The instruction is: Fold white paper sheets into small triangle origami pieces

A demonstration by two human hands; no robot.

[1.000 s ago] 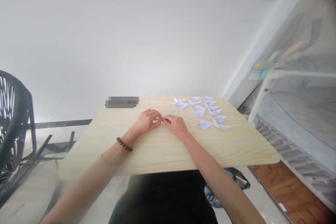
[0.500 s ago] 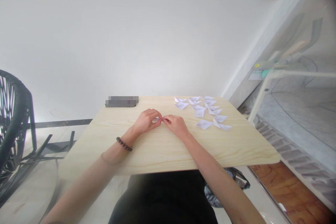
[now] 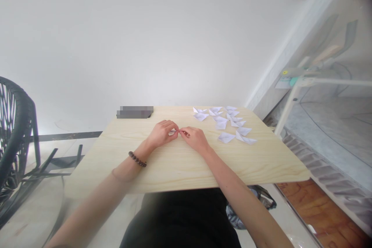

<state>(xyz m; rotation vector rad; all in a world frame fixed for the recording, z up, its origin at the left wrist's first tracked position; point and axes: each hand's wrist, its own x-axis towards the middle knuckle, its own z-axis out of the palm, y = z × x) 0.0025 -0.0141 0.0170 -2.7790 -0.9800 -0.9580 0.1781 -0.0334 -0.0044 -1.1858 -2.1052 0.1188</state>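
My left hand [image 3: 163, 134], with a dark beaded bracelet [image 3: 137, 159] on its wrist, is closed in a pinch above the middle of the table. Only a thin pale sliver of folded paper [image 3: 173, 131] shows between its fingers; the rest is covered. Fingertips of my right hand [image 3: 195, 138] pinch at the same spot, meeting those of the left. To the right lie several white folded paper boats, among them a near one [image 3: 226, 137] and one at the back [image 3: 201, 117].
The light wooden table [image 3: 180, 170] stands against a white wall. A dark pixelated object [image 3: 135, 112] lies at its back left corner. A black woven chair [image 3: 19, 124] is on the left, and a white metal frame [image 3: 287, 110] on the right.
Both hands stay at nearly the same place, with slight finger movement at the pinch. Less of the pale paper shows between the left fingers. The boats have not moved.
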